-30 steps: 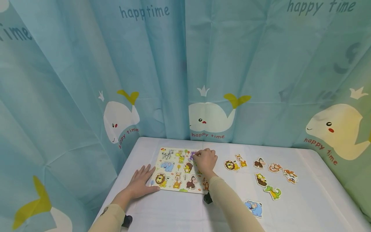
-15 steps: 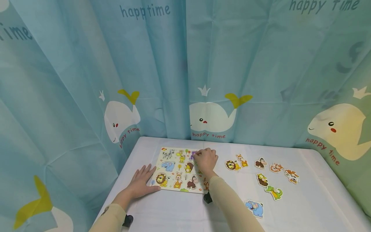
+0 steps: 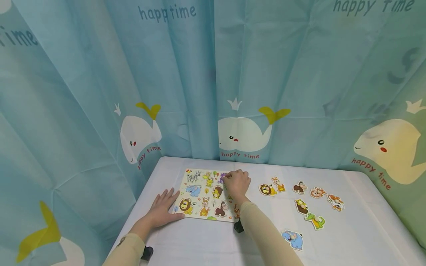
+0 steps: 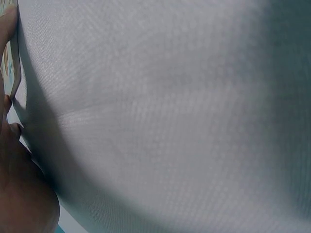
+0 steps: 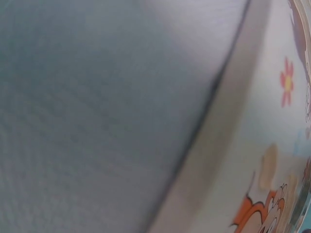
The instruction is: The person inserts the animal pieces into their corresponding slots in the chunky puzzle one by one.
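A flat puzzle board [image 3: 209,192] printed with cartoon animals lies on the white table. My left hand [image 3: 161,208] rests spread at its left edge, thumb at the near corner and fingers along the side. My right hand [image 3: 237,184] reaches over the board's right part; its thumb and fingers pinch a purple animal puzzle piece [image 3: 221,178] at the upper right corner spot, partly hidden by the fingers. The right forearm covers some of the right column. In the right wrist view the board's edge [image 5: 214,160] shows close up.
Loose animal pieces lie to the right: a lion [image 3: 267,189], a kangaroo [image 3: 279,184], a gorilla [image 3: 299,187], a hedgehog [image 3: 301,206], a crocodile [image 3: 315,221], a blue elephant [image 3: 293,239], a monkey [image 3: 317,192] and an orange-and-white animal [image 3: 336,202]. A blue curtain [image 3: 199,74] hangs behind the table.
Both hands and the board stay essentially in place; the right fingers keep at the purple piece. The whole head view shifts very slightly.
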`<state>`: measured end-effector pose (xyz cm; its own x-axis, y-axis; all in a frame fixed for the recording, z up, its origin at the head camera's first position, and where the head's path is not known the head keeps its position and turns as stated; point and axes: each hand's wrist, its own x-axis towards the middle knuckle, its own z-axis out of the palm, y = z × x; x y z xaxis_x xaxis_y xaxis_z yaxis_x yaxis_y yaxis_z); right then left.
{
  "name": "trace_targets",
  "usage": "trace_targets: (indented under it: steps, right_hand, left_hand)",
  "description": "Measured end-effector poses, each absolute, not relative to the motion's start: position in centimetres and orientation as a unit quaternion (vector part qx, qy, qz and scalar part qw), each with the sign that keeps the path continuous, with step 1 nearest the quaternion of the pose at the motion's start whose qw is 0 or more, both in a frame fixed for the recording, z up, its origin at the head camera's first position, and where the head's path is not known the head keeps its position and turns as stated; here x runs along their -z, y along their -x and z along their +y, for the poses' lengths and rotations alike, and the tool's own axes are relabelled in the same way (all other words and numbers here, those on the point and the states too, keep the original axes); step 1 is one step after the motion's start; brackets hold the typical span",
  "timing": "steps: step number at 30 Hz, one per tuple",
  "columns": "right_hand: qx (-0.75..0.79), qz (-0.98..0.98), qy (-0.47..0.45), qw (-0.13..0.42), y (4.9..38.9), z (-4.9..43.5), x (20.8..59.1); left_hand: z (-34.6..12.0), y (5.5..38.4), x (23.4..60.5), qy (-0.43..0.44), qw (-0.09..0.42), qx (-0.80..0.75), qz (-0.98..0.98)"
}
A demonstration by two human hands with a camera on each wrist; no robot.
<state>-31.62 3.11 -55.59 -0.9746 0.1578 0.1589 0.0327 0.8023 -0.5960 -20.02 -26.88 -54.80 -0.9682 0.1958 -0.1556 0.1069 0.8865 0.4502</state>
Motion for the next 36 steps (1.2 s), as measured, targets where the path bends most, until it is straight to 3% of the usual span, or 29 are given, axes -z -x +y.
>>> trace_targets:
  steps: [24,29,36]
  right_hand:
    - [-0.294,-0.950,0.044,0.093,31.6,3.3,55.7]
    - [-0.318,-0.944,0.032,0.075,31.5,3.9,55.0]
    - [-0.368,-0.925,0.004,0.092,31.7,6.2,53.2]
  left_hand:
    - [-26.8,19.9,54.8,-0.076,0.098,-0.227,0.966]
    - [-26.8,19.9,54.7,-0.076,0.097,-0.224,0.967]
    - [-26.8,19.8,54.4,-0.089,0.094,-0.225,0.966]
